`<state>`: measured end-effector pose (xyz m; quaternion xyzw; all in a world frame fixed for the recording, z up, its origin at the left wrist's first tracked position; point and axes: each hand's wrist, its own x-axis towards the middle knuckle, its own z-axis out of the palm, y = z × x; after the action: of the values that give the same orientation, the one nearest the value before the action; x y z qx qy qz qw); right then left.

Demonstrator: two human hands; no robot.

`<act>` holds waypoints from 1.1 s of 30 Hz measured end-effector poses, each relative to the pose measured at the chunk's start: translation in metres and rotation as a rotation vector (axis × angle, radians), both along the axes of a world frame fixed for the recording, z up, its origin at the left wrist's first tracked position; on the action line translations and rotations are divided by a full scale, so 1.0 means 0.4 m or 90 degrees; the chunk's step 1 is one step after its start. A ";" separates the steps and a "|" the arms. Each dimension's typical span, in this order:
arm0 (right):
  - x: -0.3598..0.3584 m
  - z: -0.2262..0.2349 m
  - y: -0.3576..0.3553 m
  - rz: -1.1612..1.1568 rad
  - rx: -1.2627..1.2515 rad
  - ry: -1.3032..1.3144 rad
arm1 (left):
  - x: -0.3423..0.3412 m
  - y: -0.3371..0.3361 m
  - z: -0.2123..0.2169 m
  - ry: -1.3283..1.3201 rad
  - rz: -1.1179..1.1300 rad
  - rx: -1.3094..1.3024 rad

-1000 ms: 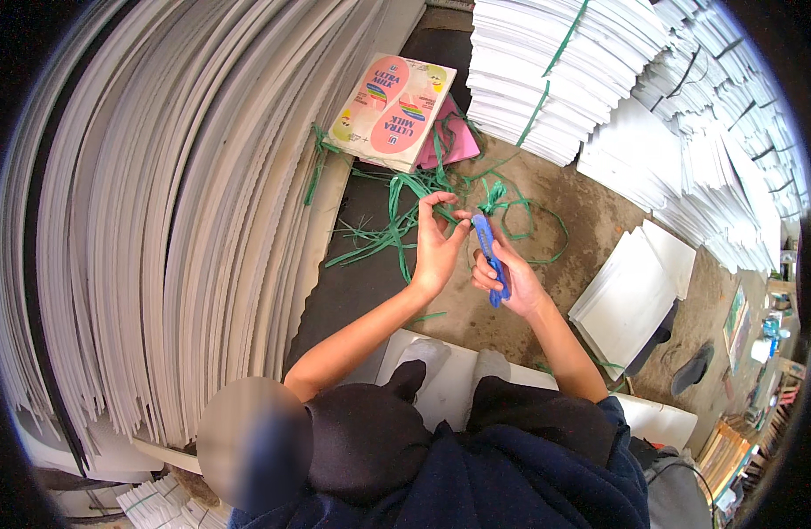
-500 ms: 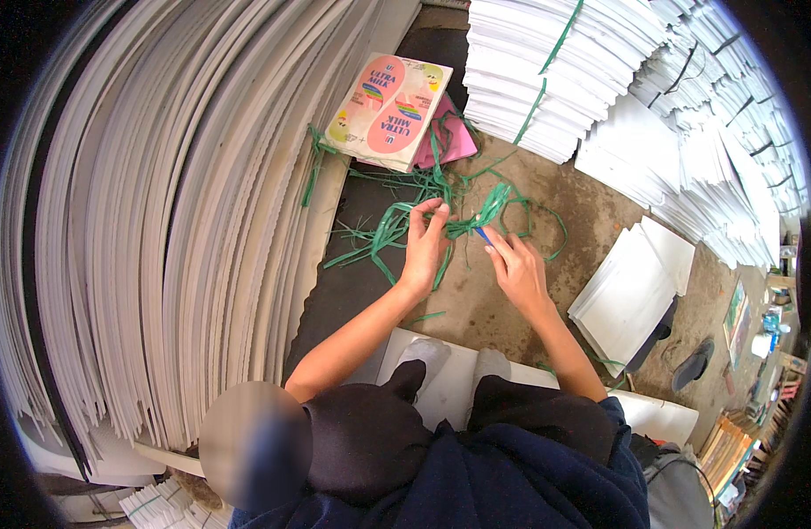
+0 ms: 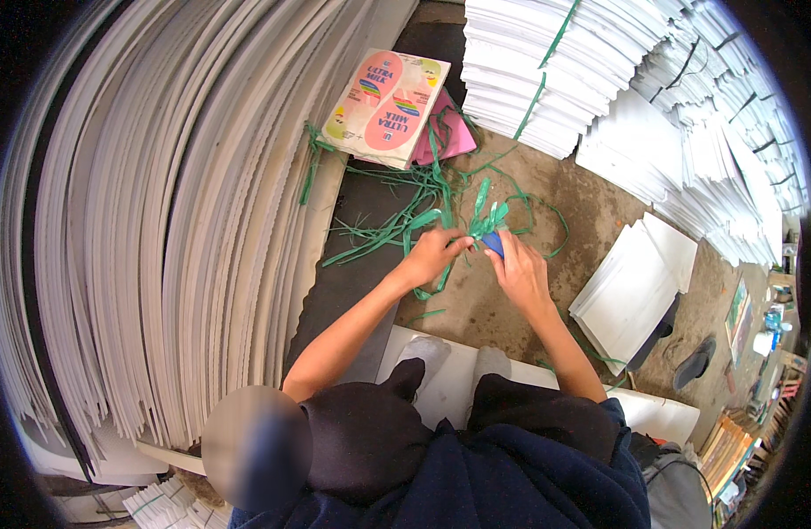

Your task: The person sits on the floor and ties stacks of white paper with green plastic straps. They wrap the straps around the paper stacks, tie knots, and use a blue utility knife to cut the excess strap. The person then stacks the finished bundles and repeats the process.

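My left hand [image 3: 433, 254] is closed in a pinch, its fingertips at the lower end of a bunched tuft of green plastic twine [image 3: 483, 216]. Close against it, my right hand [image 3: 520, 267] grips a small, flat blue object [image 3: 493, 244] between thumb and fingers; its kind does not show. The tuft stands up just above both sets of fingertips. A loose tangle of green plastic strips [image 3: 383, 231] spreads on the floor to the left of and beyond my hands, with a loop of it trailing to the right.
Tall stacks of grey-white sheets [image 3: 202, 220] rise at the left. Tied white stacks [image 3: 546, 75] stand at the far side. A printed carton stack [image 3: 388, 106] lies over pink sheets [image 3: 449, 138]. Loose white sheets [image 3: 630, 286] and a dark slipper [image 3: 695, 363] lie at the right.
My left hand has moved right, its fingers meeting my right hand at the twine. The blue object has turned and shows a broader side. The green tuft now stands more upright.
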<state>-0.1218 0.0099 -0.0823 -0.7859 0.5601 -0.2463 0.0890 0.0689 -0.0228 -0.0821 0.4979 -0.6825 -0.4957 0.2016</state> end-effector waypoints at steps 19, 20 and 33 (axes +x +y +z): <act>-0.063 0.046 -0.006 -0.074 0.525 -0.458 | 0.056 -0.032 -0.024 0.186 0.131 0.192; -0.057 0.051 -0.006 -0.069 0.453 -0.379 | 0.061 -0.033 -0.029 0.167 0.128 0.146; -0.017 0.092 0.013 -0.039 0.090 0.067 | 0.064 -0.025 -0.011 -0.055 0.061 -0.081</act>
<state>-0.1286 0.0152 -0.0454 -0.7721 0.6038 -0.1669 0.1070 0.0945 -0.0328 -0.0865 0.5375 -0.6958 -0.4191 0.2265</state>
